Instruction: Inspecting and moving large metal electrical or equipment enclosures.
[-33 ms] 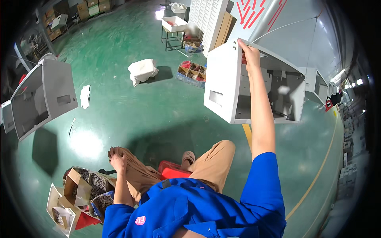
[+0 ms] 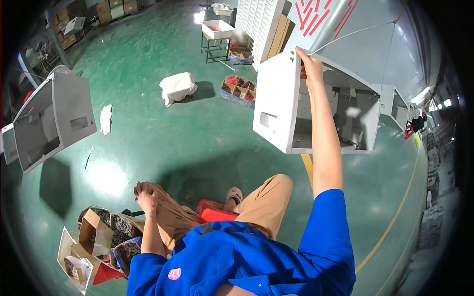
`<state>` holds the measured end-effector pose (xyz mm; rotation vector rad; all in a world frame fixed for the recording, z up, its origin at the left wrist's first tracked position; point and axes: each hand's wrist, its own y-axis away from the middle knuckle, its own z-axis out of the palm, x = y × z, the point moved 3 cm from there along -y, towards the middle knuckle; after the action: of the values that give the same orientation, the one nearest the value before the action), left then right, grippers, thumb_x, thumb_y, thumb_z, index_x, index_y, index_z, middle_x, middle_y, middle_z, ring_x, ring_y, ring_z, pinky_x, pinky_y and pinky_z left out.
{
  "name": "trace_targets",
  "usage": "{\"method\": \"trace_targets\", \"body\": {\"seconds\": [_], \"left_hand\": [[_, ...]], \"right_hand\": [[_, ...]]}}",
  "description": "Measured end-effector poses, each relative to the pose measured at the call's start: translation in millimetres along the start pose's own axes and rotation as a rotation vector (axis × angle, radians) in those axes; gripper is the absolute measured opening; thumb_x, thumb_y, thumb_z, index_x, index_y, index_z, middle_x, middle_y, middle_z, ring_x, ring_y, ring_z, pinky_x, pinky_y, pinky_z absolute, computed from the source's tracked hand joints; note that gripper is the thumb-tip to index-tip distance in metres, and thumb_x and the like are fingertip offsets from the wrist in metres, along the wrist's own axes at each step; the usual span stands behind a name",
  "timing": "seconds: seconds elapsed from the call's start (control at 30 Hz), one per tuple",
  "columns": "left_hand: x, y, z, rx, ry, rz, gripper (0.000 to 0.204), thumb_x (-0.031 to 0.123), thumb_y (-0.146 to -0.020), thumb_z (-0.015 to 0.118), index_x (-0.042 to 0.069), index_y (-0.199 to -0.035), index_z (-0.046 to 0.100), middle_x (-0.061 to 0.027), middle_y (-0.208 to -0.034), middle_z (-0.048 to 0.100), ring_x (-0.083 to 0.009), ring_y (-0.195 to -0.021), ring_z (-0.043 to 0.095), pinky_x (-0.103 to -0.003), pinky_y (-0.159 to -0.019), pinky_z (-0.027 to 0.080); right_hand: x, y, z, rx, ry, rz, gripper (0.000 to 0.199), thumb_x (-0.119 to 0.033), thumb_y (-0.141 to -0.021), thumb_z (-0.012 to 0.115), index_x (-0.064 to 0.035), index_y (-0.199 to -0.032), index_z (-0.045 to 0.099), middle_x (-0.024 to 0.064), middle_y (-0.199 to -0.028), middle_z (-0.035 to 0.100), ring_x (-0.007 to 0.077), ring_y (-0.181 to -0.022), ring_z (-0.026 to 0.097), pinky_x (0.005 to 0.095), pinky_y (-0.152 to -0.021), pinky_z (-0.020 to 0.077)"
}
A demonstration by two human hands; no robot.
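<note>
My right arm reaches up to the right, and my right hand (image 2: 311, 68) is closed round the top edge of a white metal cabinet (image 2: 276, 108). The cabinet's open side shows a hollow interior with brackets, and a rectangular slot is cut in its left panel. A thin cord (image 2: 355, 32) runs from near its top corner toward the upper right. My left hand (image 2: 146, 198) lies on my left knee with its fingers apart, holding nothing. Beside that arm stand cardboard boxes (image 2: 101, 234) of small metal parts.
Another white cabinet (image 2: 79, 106) hangs at the left. On the green floor lie a white cloth-covered bundle (image 2: 177, 88), a white rag (image 2: 105, 120) and a divided box of parts (image 2: 238, 91). A white tub (image 2: 217, 29) sits on a small stand. I sit on a red stool (image 2: 217, 211).
</note>
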<state>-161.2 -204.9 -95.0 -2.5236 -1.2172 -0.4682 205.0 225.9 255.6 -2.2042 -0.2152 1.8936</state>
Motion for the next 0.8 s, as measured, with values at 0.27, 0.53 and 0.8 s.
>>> {"method": "trace_targets", "body": {"seconds": [0.27, 0.53, 0.8], "left_hand": [[-2, -2, 3, -0.007, -0.034, -0.006, 0.035, 0.024, -0.071, 0.055, 0.017, -0.105, 0.051, -0.0057, -0.126, 0.038, -0.0309, -0.118, 0.033, -0.048, -0.086, 0.036], [-2, 1, 0, 0.001, -0.043, -0.007, 0.034, 0.026, -0.071, 0.056, 0.018, -0.104, 0.053, -0.0050, -0.125, 0.039, -0.0299, -0.116, 0.034, -0.047, -0.087, 0.036], [-3, 0, 3, 0.037, -0.081, 0.028, 0.034, 0.027, -0.071, 0.056, 0.019, -0.104, 0.053, -0.0038, -0.122, 0.041, -0.0302, -0.115, 0.036, -0.047, -0.084, 0.038]], "right_hand": [[-6, -6, 29, -0.054, -0.011, 0.049, 0.044, -0.044, -0.067, 0.066, -0.0041, -0.055, 0.054, 0.0034, -0.048, 0.048, 0.0123, -0.034, 0.041, 0.0232, -0.031, 0.0296], [-6, -11, 59, -0.070, 0.203, 0.044, 0.057, -0.053, -0.074, 0.051, 0.0024, -0.072, 0.061, 0.0127, -0.062, 0.059, 0.0197, -0.050, 0.058, 0.0310, -0.041, 0.0431], [13, -16, 67, -0.026, 0.570, -0.109, 0.073, -0.062, -0.079, 0.030, 0.0037, -0.088, 0.060, 0.0249, -0.091, 0.058, 0.0372, -0.091, 0.055, 0.0448, -0.076, 0.0420]]}}
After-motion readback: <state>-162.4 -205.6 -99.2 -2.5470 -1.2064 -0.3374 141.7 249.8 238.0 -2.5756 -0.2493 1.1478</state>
